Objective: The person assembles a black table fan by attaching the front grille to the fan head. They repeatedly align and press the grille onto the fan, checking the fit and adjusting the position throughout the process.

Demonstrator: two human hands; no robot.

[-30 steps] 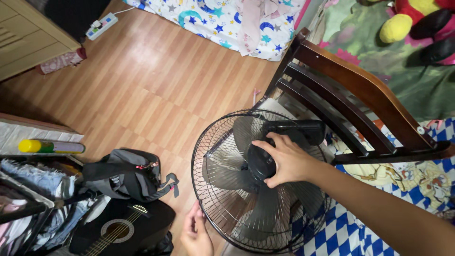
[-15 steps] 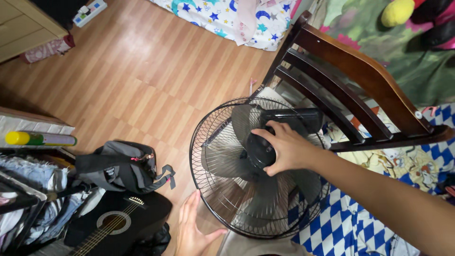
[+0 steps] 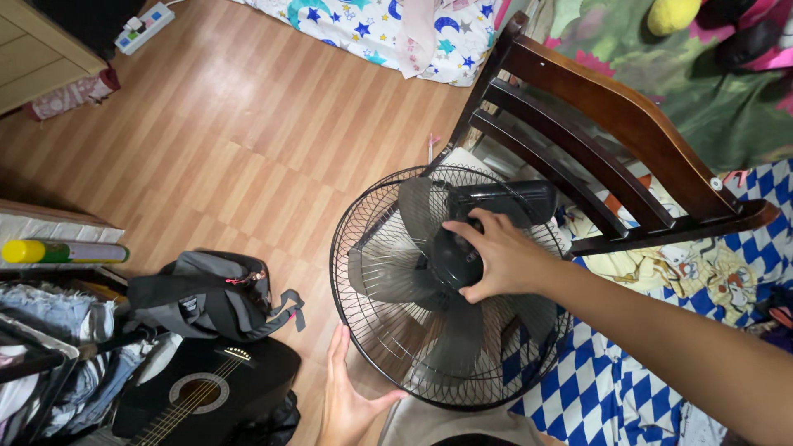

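Nearest the camera, the left hand (image 3: pixel 347 405) lies open, fingers spread and palm flat, under the lower rim of the fan's rear wire guard (image 3: pixel 363 330), touching or just short of it; which one I cannot tell. The fan (image 3: pixel 438 289) is tipped face-down over the wooden floor (image 3: pixel 231 140), just beside a dark wooden chair (image 3: pixel 611 132). The right hand (image 3: pixel 496 256) is cupped over the black motor housing (image 3: pixel 450 260) at the hub, fingers wrapped around its rounded back.

The guard is thin black wire in a round, radial cage: stiff but springy, likely to bend if squeezed hard. The translucent grey blades (image 3: pixel 388 272) inside look like thin plastic, light and easy to crack. The weight probably sits in the motor, so the smooth, hard housing seems the sound place to grip, with the rim only steadied.

At the left edge of the floor rest a soft grey fabric bag (image 3: pixel 206 293) and a glossy black guitar (image 3: pixel 198 388). Farther off lie a starred bedsheet (image 3: pixel 372 25) and a white power strip (image 3: pixel 144 27).
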